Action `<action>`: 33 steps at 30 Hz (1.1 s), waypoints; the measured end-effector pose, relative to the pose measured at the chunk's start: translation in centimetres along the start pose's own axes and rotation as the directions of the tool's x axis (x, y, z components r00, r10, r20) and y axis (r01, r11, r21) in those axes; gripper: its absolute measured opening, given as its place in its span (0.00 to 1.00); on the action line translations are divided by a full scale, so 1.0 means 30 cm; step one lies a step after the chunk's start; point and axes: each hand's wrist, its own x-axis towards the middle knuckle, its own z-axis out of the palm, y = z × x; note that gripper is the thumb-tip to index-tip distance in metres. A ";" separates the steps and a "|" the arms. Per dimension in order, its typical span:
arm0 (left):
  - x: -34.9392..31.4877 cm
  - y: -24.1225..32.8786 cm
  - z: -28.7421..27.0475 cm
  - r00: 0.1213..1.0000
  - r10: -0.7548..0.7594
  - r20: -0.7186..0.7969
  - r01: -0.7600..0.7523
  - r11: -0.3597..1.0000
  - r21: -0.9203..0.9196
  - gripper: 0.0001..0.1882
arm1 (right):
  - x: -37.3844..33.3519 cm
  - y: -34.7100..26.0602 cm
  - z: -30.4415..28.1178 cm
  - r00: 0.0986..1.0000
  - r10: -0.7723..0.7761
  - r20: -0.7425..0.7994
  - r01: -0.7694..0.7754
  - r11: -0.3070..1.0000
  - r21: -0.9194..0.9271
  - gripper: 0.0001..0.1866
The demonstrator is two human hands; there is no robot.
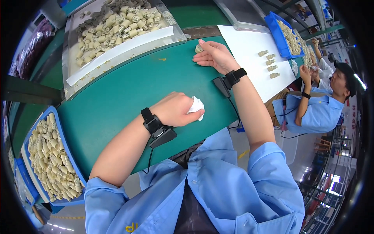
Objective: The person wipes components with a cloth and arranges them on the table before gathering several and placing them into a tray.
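My left hand [174, 109] is closed around a crumpled white cloth [198, 103], part of which sticks out past the thumb, above the green work surface [128, 93]. Farther away and to the right, my right hand [218, 57] pinches a small beige cylindrical part [199, 48] between thumb and fingers. Much of that part is hidden by the fingers. Right of this hand, several similar beige parts [270, 62] lie in a column on a white sheet [243, 50].
A shallow tray [67, 62] heaped with beige parts stands at the far left. Blue bins of such parts are at the near left [70, 156] and far right [278, 37]. A co-worker in a blue shirt [317, 113] sits at the right. Cables hang from my wrist devices.
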 end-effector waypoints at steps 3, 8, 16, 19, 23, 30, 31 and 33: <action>0.004 0.006 -0.004 1.000 0.009 -0.014 -0.009 1.000 -0.015 0.13 | -0.005 -0.007 0.001 1.000 -0.004 -0.008 0.004 1.000 -0.008 0.27; 0.002 0.011 0.008 0.998 0.016 -0.057 -0.017 1.000 -0.007 0.15 | -0.102 -0.028 -0.007 0.997 -0.022 -0.080 0.032 0.992 0.119 0.25; 0.007 0.050 0.009 0.999 -0.036 -0.033 0.034 0.997 -0.071 0.13 | -0.356 0.009 -0.313 0.871 -0.227 -0.436 0.273 0.961 0.046 0.13; 0.008 0.055 -0.001 0.998 -0.050 -0.032 0.048 0.997 -0.065 0.12 | -0.445 0.072 -0.414 0.833 -0.185 -0.521 0.240 0.970 0.040 0.11; 0.006 0.045 0.000 0.998 -0.065 -0.001 0.065 0.997 -0.047 0.11 | -0.553 0.186 -0.450 0.844 -0.101 -0.527 0.139 0.990 0.033 0.12; 0.011 0.051 -0.004 0.995 -0.095 0.011 0.095 0.994 -0.057 0.11 | -0.543 0.195 -0.571 0.736 0.034 -0.676 0.150 0.966 0.212 0.26; 0.015 0.051 -0.006 0.996 -0.087 0.007 0.087 0.995 -0.055 0.11 | -0.525 0.175 -0.587 0.729 0.058 -0.682 0.136 0.964 0.227 0.29; 0.010 0.049 0.002 0.997 -0.078 0.000 0.078 0.996 -0.054 0.11 | -0.481 0.160 -0.610 0.767 0.104 -0.634 0.094 0.958 0.271 0.31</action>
